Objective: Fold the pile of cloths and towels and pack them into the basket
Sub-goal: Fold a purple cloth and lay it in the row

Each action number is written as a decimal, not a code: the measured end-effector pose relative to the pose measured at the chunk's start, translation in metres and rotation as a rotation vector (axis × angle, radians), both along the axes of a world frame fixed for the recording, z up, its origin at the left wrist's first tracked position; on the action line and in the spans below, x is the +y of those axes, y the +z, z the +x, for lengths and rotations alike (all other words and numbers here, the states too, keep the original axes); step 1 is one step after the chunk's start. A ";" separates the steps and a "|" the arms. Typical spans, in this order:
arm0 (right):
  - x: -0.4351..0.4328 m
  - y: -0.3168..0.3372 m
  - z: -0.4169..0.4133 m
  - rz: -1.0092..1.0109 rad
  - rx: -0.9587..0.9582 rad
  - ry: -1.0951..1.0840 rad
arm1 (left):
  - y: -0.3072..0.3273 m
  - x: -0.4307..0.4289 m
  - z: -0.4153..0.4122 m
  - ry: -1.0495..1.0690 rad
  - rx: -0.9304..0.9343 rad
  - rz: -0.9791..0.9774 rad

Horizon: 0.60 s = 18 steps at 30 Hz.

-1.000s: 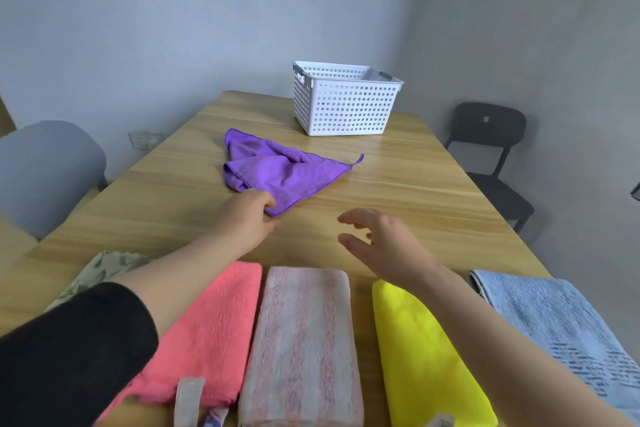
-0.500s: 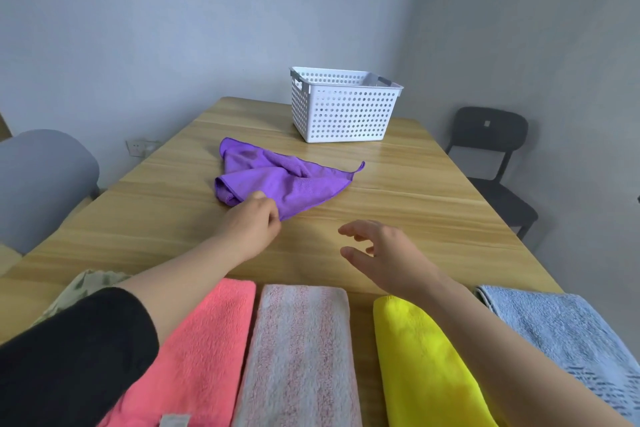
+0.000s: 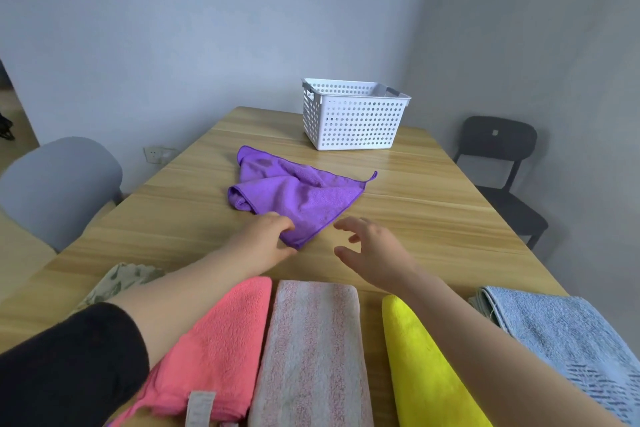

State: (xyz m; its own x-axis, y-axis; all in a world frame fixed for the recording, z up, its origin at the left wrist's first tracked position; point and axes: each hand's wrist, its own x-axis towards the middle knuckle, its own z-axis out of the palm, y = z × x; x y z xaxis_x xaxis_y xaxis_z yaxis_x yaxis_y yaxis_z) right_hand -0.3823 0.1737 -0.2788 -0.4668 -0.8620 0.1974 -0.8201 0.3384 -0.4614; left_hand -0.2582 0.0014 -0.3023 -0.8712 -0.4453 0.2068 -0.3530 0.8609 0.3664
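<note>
A crumpled purple cloth [image 3: 294, 191] lies mid-table. My left hand [image 3: 266, 241] pinches its near corner. Just right of that corner my right hand [image 3: 372, 246] hovers with fingers spread, holding nothing. The white perforated basket [image 3: 353, 121] stands at the far end of the wooden table [image 3: 433, 204]; I cannot see its inside. Folded towels lie in a row along the near edge: a coral pink towel [image 3: 221, 347], a pink striped towel [image 3: 311, 354], a yellow cloth [image 3: 422, 367] and a light blue towel [image 3: 568, 343]. A patterned green cloth [image 3: 117, 279] shows at the near left.
A grey upholstered chair [image 3: 59, 184] stands at the table's left side. A black chair [image 3: 502, 170] stands at the right. The room's walls close in behind the basket.
My left hand has dragged the purple cloth's corner nearer to me. My right hand has moved left towards that corner. The view has tilted up slightly.
</note>
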 end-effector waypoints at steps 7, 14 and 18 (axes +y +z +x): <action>0.005 -0.012 -0.018 0.044 0.011 -0.017 | -0.010 0.001 -0.032 0.054 -0.106 -0.226; -0.012 -0.015 -0.015 -0.052 0.006 0.023 | 0.016 0.014 -0.012 -0.157 0.205 -0.116; -0.019 -0.010 -0.002 -0.169 -0.097 0.007 | 0.041 0.023 0.006 -0.161 0.391 0.178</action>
